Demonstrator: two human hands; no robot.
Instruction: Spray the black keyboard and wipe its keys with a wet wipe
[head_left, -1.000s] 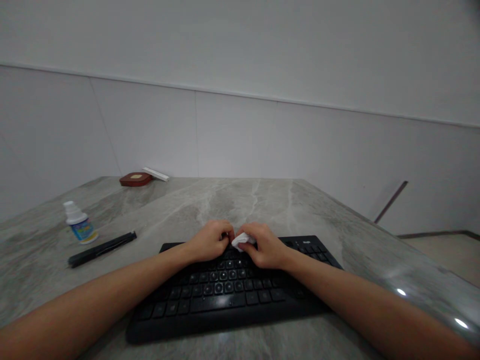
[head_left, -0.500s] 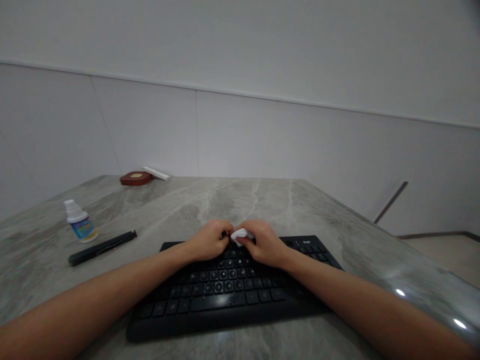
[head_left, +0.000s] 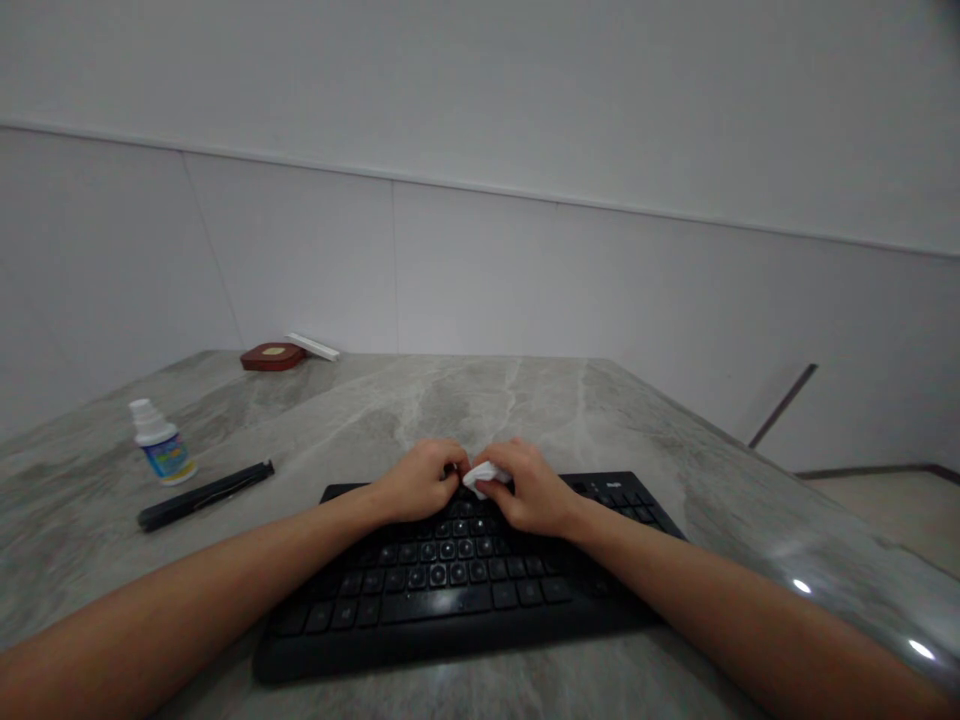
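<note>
Black keyboard [head_left: 439, 602] at lower centre of frame. Person's right hand [head_left: 535, 493] pinches white wad [head_left: 482, 476] near keyboard's upper edge. Left hand [head_left: 421, 482] just beside, fingers curled; cannot tell whether gripping anything.

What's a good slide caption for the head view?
Right hand pinching a white wad at a keyboard, left hand close beside.

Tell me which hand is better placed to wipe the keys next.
The right hand, probably: it pinches the white wad at the far side of the keyboard. The left hand is curled close by; whether it grips anything is unclear.
</note>
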